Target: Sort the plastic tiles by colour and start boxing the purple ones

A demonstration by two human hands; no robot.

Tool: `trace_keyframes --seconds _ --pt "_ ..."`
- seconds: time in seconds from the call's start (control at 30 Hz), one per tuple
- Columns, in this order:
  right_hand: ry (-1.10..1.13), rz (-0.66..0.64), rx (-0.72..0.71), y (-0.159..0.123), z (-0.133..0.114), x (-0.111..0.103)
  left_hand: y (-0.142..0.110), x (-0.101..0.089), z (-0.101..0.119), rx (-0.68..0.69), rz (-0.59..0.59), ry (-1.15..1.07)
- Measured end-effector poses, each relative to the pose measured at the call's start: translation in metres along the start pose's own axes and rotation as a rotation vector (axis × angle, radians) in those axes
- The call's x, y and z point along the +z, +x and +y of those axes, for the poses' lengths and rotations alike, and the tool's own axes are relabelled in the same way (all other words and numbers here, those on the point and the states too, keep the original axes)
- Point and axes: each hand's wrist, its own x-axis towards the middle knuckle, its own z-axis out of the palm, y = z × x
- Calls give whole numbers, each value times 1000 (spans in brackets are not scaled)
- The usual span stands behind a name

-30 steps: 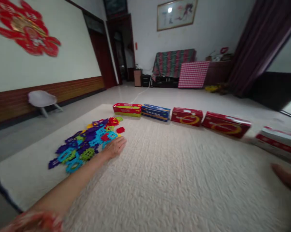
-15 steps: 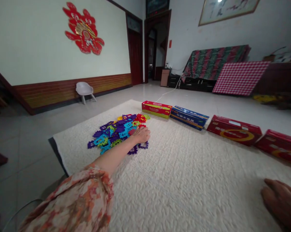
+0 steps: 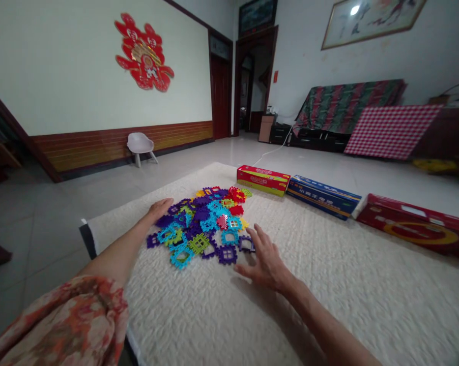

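right grip (image 3: 267, 262): holding fingers apart
left grip (image 3: 160, 209): closure hiding, cannot tell
multicoloured notched plastic tiles (image 3: 201, 213): seeming light, stiff; rims inviting pinching

A cream quilted mat (image 3: 370, 277) spreads from the centre of the frame to the lower right, its dark-edged side showing at lower left. Directly on it, left of centre, lies a loose, overlapping heap of purple, blue, green, red and yellow toy pieces (image 3: 201, 215). Along its far edge, from centre to right, sit a red-and-green box (image 3: 263, 181), a blue box (image 3: 323, 197) and a dark red box (image 3: 420, 226).
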Motion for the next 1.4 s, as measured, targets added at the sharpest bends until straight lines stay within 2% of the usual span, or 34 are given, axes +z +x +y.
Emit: trace_keyframes --seconds 0.07,0.17,0.3,0.57,0.73,0.8,0.9,0.97,1.1,1.17,1.23,1.4 --pt "-18 -27 -10 23 -14 10 6 13 -4 -51 -42 -5" --pt "-81 -40 -64 43 -25 19 14 40 11 -41 -115 -106" --pt "-140 -2 -120 41 -23 17 13 63 42 2 -168 -251" --pt "-156 64 -141 -14 0 -11 -13 90 103 105 -224 -233" --pt "-176 129 -83 -65 29 -38 -28 118 155 202 -285 -218" --pt "-188 147 -61 -88 40 -55 -34 128 179 276 -319 -207" --pt "-167 184 -54 -116 54 -85 -35 138 212 486 -405 -155" --pt "-94 273 -10 -125 64 -102 -25 139 225 566 -395 -103" --pt "53 492 216 -121 91 -114 21 142 233 422 -222 95" --pt "97 501 324 -116 105 -111 52 150 231 334 -167 172" --pt "121 457 383 -114 115 -106 83 164 228 262 -142 210" --pt "90 405 395 -121 124 -101 138 204 222 -29 -132 319"
